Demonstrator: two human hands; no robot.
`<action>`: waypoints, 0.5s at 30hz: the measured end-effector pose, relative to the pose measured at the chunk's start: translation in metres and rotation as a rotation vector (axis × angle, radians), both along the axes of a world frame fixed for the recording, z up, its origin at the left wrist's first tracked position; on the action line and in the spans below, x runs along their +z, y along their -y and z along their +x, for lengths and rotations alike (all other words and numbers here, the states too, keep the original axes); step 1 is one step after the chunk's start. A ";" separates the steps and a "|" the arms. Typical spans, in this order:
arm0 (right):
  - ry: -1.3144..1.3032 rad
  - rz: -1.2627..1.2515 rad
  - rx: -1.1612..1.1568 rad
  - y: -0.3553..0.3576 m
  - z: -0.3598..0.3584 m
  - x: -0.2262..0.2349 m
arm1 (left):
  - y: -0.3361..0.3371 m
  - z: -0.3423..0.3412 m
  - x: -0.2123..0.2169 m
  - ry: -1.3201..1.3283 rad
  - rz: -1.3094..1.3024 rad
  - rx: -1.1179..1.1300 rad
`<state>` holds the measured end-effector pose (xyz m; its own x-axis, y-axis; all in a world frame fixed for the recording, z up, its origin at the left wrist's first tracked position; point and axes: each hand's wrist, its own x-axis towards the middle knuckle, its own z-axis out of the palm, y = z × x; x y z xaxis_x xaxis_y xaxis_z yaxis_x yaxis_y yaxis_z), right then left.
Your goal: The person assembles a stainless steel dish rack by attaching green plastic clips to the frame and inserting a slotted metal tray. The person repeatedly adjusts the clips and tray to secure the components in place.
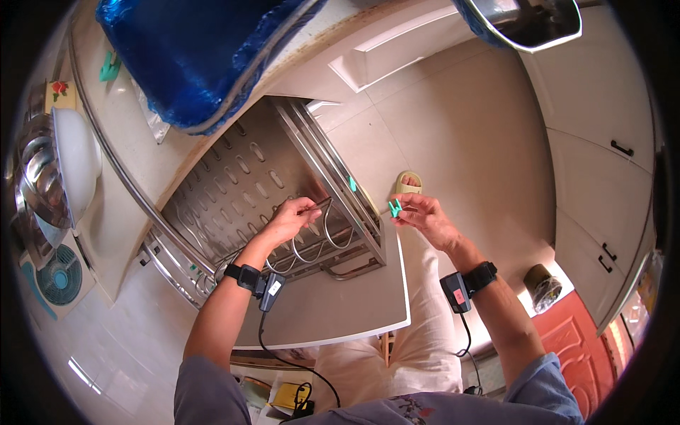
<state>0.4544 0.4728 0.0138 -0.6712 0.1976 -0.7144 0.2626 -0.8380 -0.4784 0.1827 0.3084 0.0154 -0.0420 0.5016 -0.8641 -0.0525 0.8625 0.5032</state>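
Observation:
My right hand point(428, 221) pinches a small green plastic clip point(394, 208) between thumb and fingertips, held up to the right of a pulled-out metal drawer point(301, 145). My left hand point(292, 218) is over the drawer's front part. Its fingers are closed on the upper end of a looped wire rack point(328, 225) that stands along the drawer front. A second green clip point(352, 183) sits on the drawer's right side rail. The drawer's slotted metal bottom shows behind my left hand.
A large blue plastic-covered thing point(198, 57) rests on the counter, with another green clip point(110, 66) nearby. Metal bowls and a white bowl point(76, 159) stand far left above a small fan point(59, 276). White cabinets point(591, 170) line the right. The drawer front point(347, 301) is before my legs.

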 end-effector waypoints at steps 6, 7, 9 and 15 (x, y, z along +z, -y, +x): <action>-0.009 0.026 0.041 0.001 -0.008 -0.002 | -0.004 -0.001 0.003 -0.030 -0.029 -0.034; -0.013 0.036 0.038 0.002 -0.009 -0.004 | -0.004 -0.001 0.003 -0.036 -0.036 -0.034; 0.019 0.029 0.074 0.006 -0.012 -0.008 | -0.003 -0.001 0.003 -0.051 -0.035 -0.044; 0.065 0.039 0.141 0.018 -0.022 -0.015 | -0.007 0.001 0.011 -0.064 -0.045 -0.062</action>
